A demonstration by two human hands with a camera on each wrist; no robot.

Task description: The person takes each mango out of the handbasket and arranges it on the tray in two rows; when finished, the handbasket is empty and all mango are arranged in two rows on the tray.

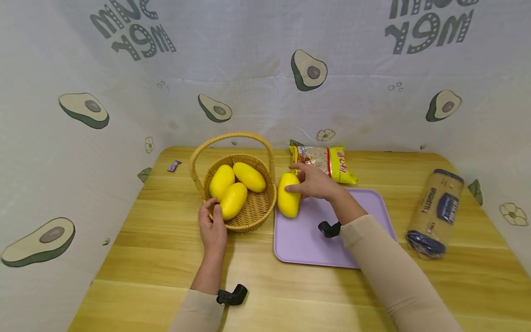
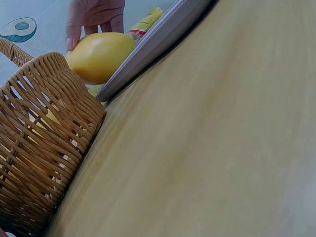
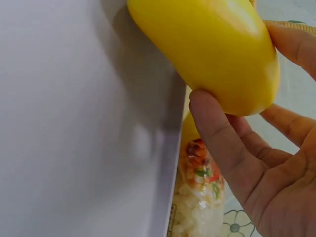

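My right hand (image 1: 317,182) holds a yellow mango (image 1: 289,196) between thumb and fingers, over the left edge of a lilac tray (image 1: 332,251). In the right wrist view the thumb and fingers grip one end of this mango (image 3: 212,54). My left hand (image 1: 213,228) grips the near left rim of a round wicker basket (image 1: 253,221) with a tall handle. Three more mangoes lie inside, the nearest mango (image 1: 233,201) close to the left thumb. The left wrist view shows the basket's woven side (image 2: 39,138); most of the left hand is out of sight there.
A yellow and clear food packet (image 1: 321,161) lies behind the tray. On the right is a spaghetti pack (image 1: 435,212). A small purple wrapped sweet (image 1: 174,166) lies at the far left. Avocado-print cloth (image 1: 257,74) hangs around the wooden table (image 1: 157,244).
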